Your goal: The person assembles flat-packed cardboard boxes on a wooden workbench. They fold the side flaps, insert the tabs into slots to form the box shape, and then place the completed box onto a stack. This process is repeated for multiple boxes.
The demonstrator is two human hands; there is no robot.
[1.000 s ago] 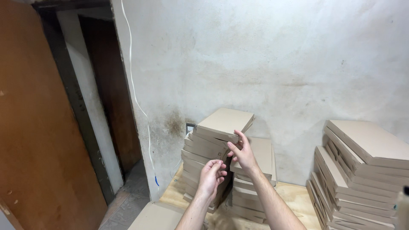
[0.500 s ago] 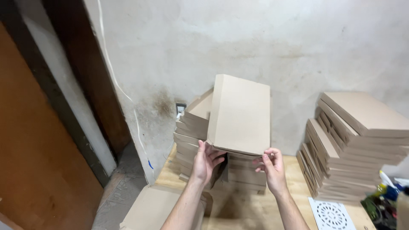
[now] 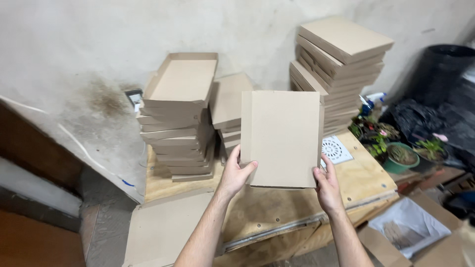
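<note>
I hold a flat brown cardboard box upright in front of me, above a wooden table. My left hand grips its lower left edge and my right hand grips its lower right corner. Behind it, against the wall, stand a left stack of cardboard boxes with an open tray-like box on top, a lower middle stack and a taller right stack.
A white round-patterned drain cover lies on the table. A flat cardboard sheet leans at the table's left. Potted plants, a spray bottle, black bags and an open carton are at the right.
The box has come off the stack toward me and now sits lower, held by both hands. My view has swung right and down, showing the table, plants and carton.
</note>
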